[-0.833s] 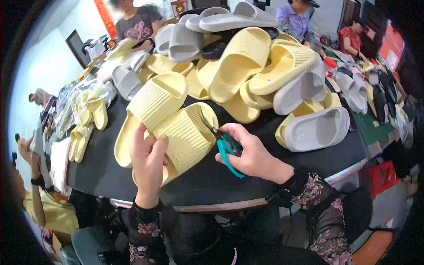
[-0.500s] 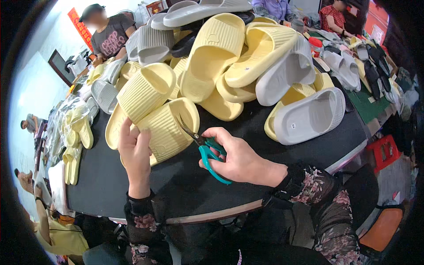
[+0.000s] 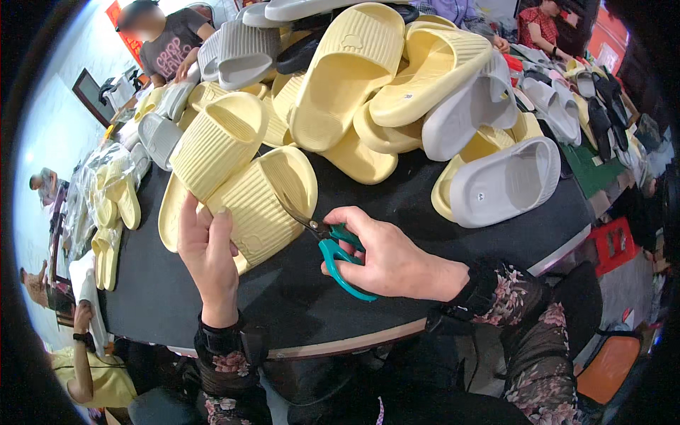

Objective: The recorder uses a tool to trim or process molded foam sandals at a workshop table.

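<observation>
My left hand (image 3: 209, 258) is closed on the near edge of a yellow slipper (image 3: 258, 205) with a ribbed strap. A second yellow slipper (image 3: 216, 152) lies against it, just above my fingers. My right hand (image 3: 400, 258) grips a pair of scissors (image 3: 328, 251) with teal handles. The slim dark blades lie over the ribbed strap of the nearer slipper; whether they cut anything there cannot be made out. Past both hands rises a heap of yellow slippers (image 3: 340, 92) and grey slippers (image 3: 248, 53).
The black tabletop (image 3: 297, 312) ends in a pale edge near me. A grey slipper (image 3: 503, 184) rests on a yellow one at the right. Bagged yellow slippers (image 3: 117, 191) lie at the left. People sit around, one person in a dark shirt (image 3: 170, 49). A red stool (image 3: 613, 244) stands right.
The yellow slippers under my left hand have shifted slightly left, and that hand moved with them. My right hand still holds the scissors in nearly the same place.
</observation>
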